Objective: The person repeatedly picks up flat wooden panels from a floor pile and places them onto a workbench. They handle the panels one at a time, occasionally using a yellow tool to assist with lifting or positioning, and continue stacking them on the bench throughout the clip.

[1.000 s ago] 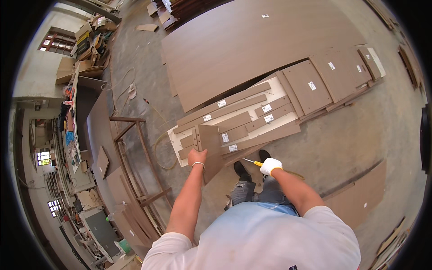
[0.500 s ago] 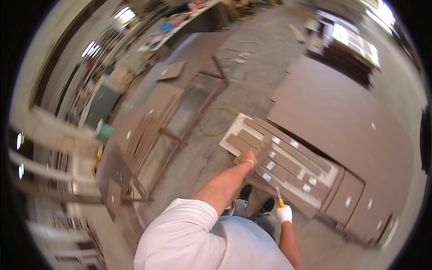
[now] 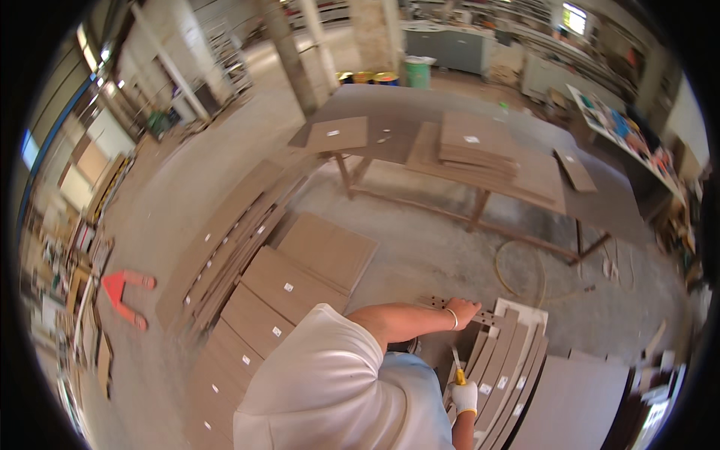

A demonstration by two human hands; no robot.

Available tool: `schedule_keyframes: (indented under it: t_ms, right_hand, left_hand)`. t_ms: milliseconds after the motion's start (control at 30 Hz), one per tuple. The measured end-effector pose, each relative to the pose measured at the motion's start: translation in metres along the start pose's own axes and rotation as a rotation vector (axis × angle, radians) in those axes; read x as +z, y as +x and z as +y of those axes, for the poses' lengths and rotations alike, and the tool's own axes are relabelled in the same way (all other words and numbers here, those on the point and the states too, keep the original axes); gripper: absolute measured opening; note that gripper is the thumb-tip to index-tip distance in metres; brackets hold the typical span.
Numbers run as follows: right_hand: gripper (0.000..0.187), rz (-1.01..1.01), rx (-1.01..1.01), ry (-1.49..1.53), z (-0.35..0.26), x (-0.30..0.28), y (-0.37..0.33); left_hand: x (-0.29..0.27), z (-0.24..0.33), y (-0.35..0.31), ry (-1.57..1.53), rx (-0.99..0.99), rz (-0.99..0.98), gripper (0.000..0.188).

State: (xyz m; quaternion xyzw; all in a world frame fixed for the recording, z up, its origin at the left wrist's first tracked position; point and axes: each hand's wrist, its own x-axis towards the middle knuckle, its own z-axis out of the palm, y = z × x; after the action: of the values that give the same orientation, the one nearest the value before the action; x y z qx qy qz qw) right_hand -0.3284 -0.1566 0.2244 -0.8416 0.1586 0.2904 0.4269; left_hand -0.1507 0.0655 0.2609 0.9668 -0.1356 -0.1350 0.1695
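Note:
My bare left hand, with a bracelet at the wrist, is closed on a narrow brown board with a row of dark holes. The board lies across the near end of a stack of brown strips with small white labels. In a white glove, my right hand grips a yellow-handled tool with a slim metal blade pointing up and away. Blur hides the exact kind of tool. It is held over the left side of the strips, below the board.
Beyond stands a long brown table bearing stacked panels. Labelled panels lie on the floor to my left, near a red pallet jack. A looped hose lies ahead, and a large panel is at the right.
The view has swung left, bringing the table ahead and the floor panels into sight. My left hand now holds the holed board crosswise. The yellow-handled tool stays in my right hand.

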Motion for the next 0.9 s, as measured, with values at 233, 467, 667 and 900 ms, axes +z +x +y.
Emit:
schedule_keyframes:
  t_ms: [233,467,667,900]
  right_hand:
    - [0.013,-0.178,-0.161,-0.227,-0.126,0.037,0.058]
    - [0.013,-0.311,0.110,-0.213,-0.232,0.022,0.129]
    - [0.013,-0.355,0.191,-0.221,-0.268,-0.014,0.162]
    - [0.012,-0.258,0.341,-0.068,-0.207,-0.115,0.180]
  left_hand:
    - [-0.053,-0.140,0.023,0.042,-0.067,-0.026,0.041]
    - [-0.116,-0.231,0.050,0.037,0.030,-0.097,0.041]
    - [-0.064,-0.240,0.101,0.260,0.259,-0.055,0.019]
    - [-0.120,-0.211,0.181,0.321,0.679,-0.130,0.026]
